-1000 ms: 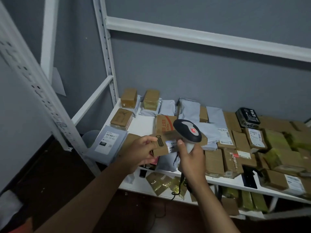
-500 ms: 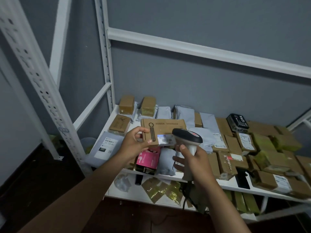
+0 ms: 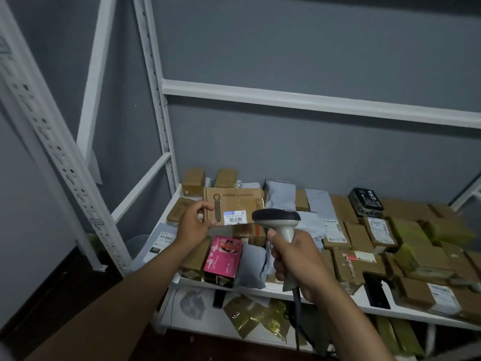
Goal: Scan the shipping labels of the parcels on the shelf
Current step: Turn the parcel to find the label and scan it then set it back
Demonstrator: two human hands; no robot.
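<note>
From the head camera I look down past both forearms at a white metal shelf point(image 3: 260, 291) loaded with parcels, set against a grey wall. My left hand point(image 3: 194, 225) holds a flat cardboard box point(image 3: 234, 205) upright above the shelf, its printed face turned toward me; the fingers point(image 3: 205, 205) curl over its left edge with the thumb lower on the same edge, so they are clamped on the box. A small white shipping label point(image 3: 235, 217) with a barcode sits low on that face, near the middle. My right hand point(image 3: 296, 259) is wrapped round the pale handle of a barcode scanner point(image 3: 276, 217), fingers closed tight on the grip and the thumb up against the neck. The scanner's dark head sits just right of the label and close to the box; I cannot tell whether it touches. Its dark cable point(image 3: 296, 308) hangs from the handle's base, down past the shelf edge.

Under the raised box a pink carton point(image 3: 223, 256) stands at the shelf's front edge, with a grey poly mailer point(image 3: 251, 264) just beside it on the right. Brown taped boxes line the back row, and a black box point(image 3: 365, 201) with white print sits farther right near the wall. More brown parcels with white labels fill the right side of the shelf, some wrapped in yellowish tape. At the left end a grey mailer point(image 3: 161, 239) with a label overhangs the shelf corner. On the lower shelf lie crumpled gold-coloured wrappers point(image 3: 257, 316)
</note>
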